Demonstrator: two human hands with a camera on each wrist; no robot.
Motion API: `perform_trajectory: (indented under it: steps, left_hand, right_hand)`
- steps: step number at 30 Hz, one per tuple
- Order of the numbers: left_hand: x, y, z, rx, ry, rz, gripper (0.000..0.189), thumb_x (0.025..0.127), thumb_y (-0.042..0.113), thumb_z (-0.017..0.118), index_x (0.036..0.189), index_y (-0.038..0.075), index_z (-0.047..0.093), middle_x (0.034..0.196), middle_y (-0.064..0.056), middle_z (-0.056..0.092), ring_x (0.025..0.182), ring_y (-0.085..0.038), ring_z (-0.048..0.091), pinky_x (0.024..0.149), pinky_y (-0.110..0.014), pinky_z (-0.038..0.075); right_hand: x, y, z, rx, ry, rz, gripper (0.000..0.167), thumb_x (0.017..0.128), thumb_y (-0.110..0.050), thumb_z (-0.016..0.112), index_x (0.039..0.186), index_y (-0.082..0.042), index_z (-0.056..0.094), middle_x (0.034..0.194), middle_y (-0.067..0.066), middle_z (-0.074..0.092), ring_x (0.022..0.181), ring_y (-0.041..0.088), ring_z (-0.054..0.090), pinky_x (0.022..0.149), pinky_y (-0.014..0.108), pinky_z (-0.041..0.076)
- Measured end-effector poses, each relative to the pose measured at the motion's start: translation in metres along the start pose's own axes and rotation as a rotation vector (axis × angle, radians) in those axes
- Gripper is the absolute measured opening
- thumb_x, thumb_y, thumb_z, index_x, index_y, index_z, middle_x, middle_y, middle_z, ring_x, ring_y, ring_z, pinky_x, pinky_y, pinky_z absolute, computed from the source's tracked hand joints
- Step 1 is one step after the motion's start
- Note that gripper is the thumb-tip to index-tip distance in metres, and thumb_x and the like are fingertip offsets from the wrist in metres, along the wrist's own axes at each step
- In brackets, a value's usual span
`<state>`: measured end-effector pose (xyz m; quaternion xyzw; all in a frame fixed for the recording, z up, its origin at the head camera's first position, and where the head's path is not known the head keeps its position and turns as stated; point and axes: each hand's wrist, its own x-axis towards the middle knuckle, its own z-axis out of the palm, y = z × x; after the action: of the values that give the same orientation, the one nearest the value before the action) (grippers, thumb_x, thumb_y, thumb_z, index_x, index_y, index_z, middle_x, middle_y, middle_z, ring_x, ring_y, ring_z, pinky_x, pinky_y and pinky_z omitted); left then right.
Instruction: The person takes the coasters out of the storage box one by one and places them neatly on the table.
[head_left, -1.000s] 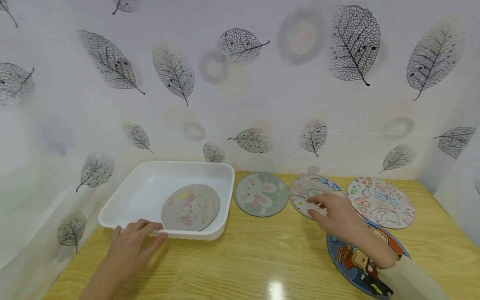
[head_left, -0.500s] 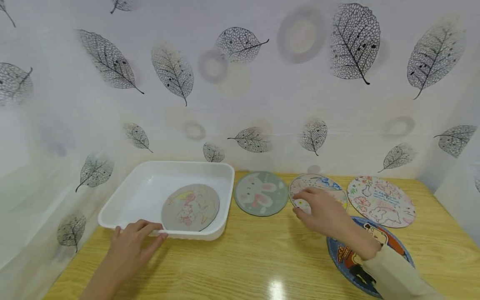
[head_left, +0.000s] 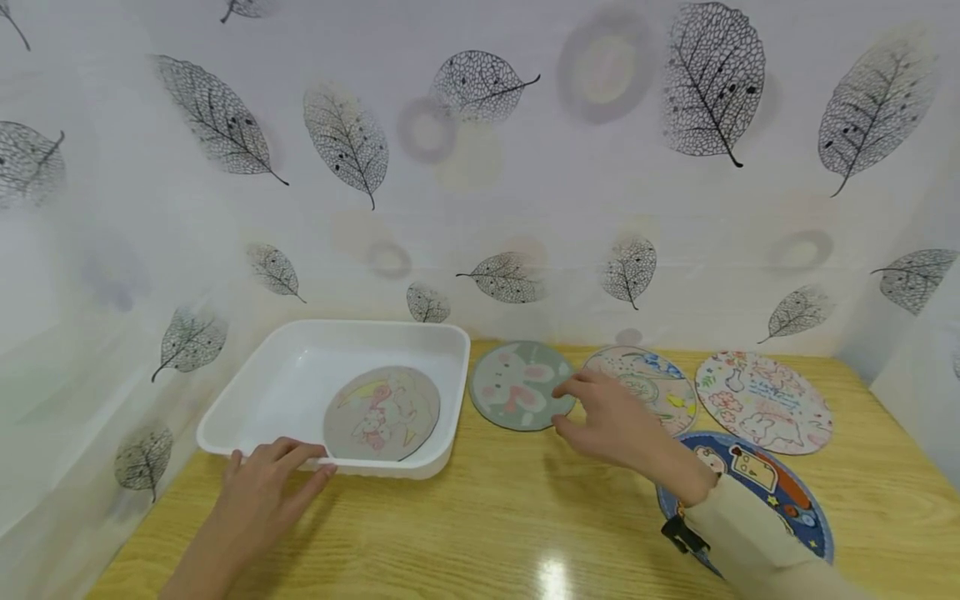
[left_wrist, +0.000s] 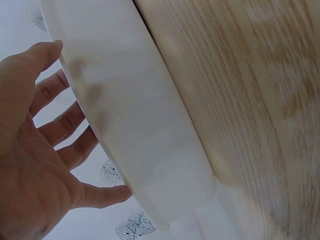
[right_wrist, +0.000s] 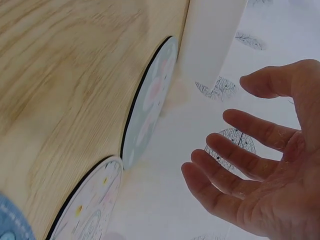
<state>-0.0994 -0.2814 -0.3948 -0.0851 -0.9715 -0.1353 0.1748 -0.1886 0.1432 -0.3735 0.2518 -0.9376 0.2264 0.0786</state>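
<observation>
My left hand [head_left: 262, 492] holds the near rim of a white plastic tray [head_left: 262, 358], with fingertips over the edge; the left wrist view shows the tray's outer wall [left_wrist: 135, 110] beside that hand. Inside the tray lies a grey round mat [head_left: 381, 414] with a pink cartoon print. My right hand [head_left: 607, 421] hovers over the right side of a green round mat [head_left: 510, 387] with a white rabbit, fingers loosely bent and apart. In the right wrist view nothing is between the right hand's [right_wrist: 260, 155] fingers, and the green mat lies below on the table.
Right of the green mat lie a pink flowered round mat [head_left: 667, 392] and a white round mat with a rabbit [head_left: 765, 404]. A larger blue round mat [head_left: 795, 492] is partly under the right sleeve [head_left: 757, 533]. A leaf-patterned curtain [head_left: 570, 200] backs the wooden table [head_left: 465, 533].
My right hand has moved left from above the pink flowered mat to the green rabbit mat. More of the pink mat now shows. The left hand stays on the tray rim.
</observation>
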Motion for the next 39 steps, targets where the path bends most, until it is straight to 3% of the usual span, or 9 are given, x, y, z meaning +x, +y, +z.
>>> perform_trajectory:
  steps: [17,22,32,39]
  left_hand:
    - [0.0,0.0,-0.001,-0.018,-0.034,-0.022,0.023,0.093,0.036,0.076,0.109,0.02,0.075,0.109,-0.003,0.072,0.107,-0.04,0.066,0.094,-0.087,0.029]
    - [-0.001,-0.001,-0.001,-0.014,-0.036,-0.023,0.024,0.093,0.037,0.075,0.109,0.02,0.075,0.109,-0.003,0.072,0.107,-0.04,0.066,0.094,-0.088,0.028]
    - [-0.001,-0.001,0.0,0.0,-0.008,-0.005,0.022,0.09,0.034,0.078,0.106,0.02,0.076,0.106,-0.004,0.073,0.102,-0.039,0.067,0.093,-0.088,0.03]
    - [-0.001,0.0,0.0,0.005,-0.013,-0.013,0.023,0.09,0.034,0.078,0.107,0.02,0.076,0.107,-0.004,0.073,0.104,-0.04,0.067,0.093,-0.089,0.028]
  right_hand:
    - [0.03,-0.027,0.029,0.07,0.084,-0.181,0.023,0.089,-0.02,0.073,0.107,-0.007,0.075,0.109,0.011,0.072,0.1,0.029,0.07,0.083,0.044,0.059]
    - [0.036,-0.035,0.029,0.07,0.073,-0.194,0.024,0.088,-0.021,0.071,0.107,-0.007,0.076,0.106,0.01,0.073,0.098,0.027,0.069,0.083,0.042,0.058]
    - [0.043,-0.045,0.033,0.096,0.03,-0.181,0.026,0.089,-0.023,0.07,0.11,-0.008,0.075,0.116,0.011,0.071,0.111,0.03,0.068,0.095,0.047,0.056]
    - [0.048,-0.051,0.036,0.07,0.059,-0.231,0.024,0.088,-0.023,0.072,0.106,-0.008,0.076,0.107,0.008,0.072,0.097,0.023,0.067,0.083,0.04,0.057]
